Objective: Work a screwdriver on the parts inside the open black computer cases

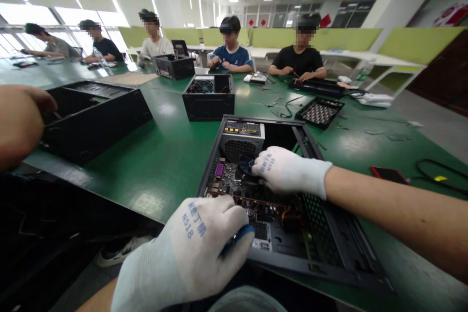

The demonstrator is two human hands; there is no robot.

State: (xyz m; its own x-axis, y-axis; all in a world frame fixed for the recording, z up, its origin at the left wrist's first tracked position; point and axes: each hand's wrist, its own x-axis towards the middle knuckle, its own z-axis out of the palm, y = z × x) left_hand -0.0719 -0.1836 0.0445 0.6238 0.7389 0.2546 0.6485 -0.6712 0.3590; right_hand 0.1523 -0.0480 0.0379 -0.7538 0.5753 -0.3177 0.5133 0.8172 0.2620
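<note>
An open black computer case (321,258) lies on its side in front of me, its inside facing up. My left hand (204,243), in a white glove with a blue palm, is closed at the near left of the case; what its fingers hold, if anything, is hidden. My gloved right hand (276,170) reaches into the case with bent fingers at the black cooling fan (246,165). Its fingertips are partly hidden. Beside the fan sits a motherboard (226,185) with a purple port (219,170). A power supply (243,141) fills the far left corner.
Another open case (98,117) stands at left, with a neighbour's arm (18,117) over it. A smaller case (208,100) stands ahead. Loose cables (290,107), a black tray (320,112) and a red-edged device (389,174) lie on the green table (168,156). Several people sit opposite.
</note>
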